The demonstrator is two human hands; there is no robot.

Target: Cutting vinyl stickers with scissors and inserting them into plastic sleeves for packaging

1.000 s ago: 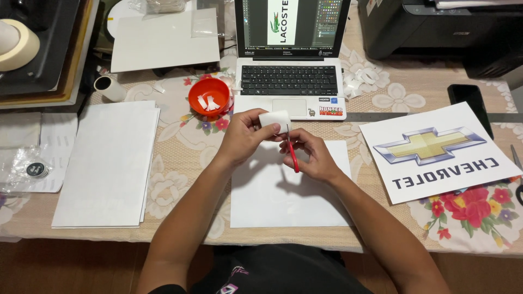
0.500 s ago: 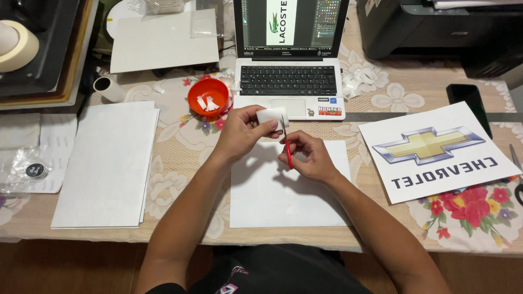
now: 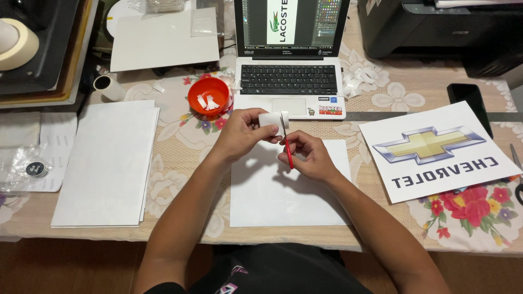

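While left hand [image 3: 242, 132] pinches white roll [image 3: 271, 120], red scissors [image 3: 287, 151] beside grip

Both forearms reach up from the near edge and angle inward, so the hands meet just beside each other in the middle of the scene. The left hand [image 3: 242, 133] is raised, palm turned right, thumb and fingers curled shut in a pinch. The right hand [image 3: 306, 157] sits slightly nearer and lower, knuckles up, fingers folded in a closed grip, thumb pointing toward the left hand.
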